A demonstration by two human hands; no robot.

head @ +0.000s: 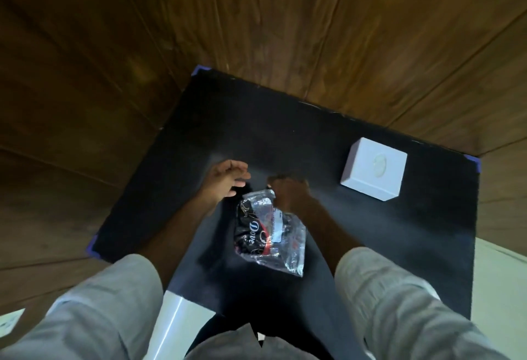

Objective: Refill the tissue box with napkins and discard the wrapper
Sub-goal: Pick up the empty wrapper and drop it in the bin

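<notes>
The crinkly clear wrapper (271,234) with the "Dove" print sits mid black mat (370,245), right hand (288,193) closed on its far edge, pinching it I think, kinda blurry. Left hand (228,177) hovers just beside, fingers loosely spread. White tissue box (373,168) is off to the right, well apart.

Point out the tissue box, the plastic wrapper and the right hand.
tissue box (374,168): head view, top face.
plastic wrapper (271,234): head view, printed middle.
right hand (289,191): head view, back of hand.
</notes>
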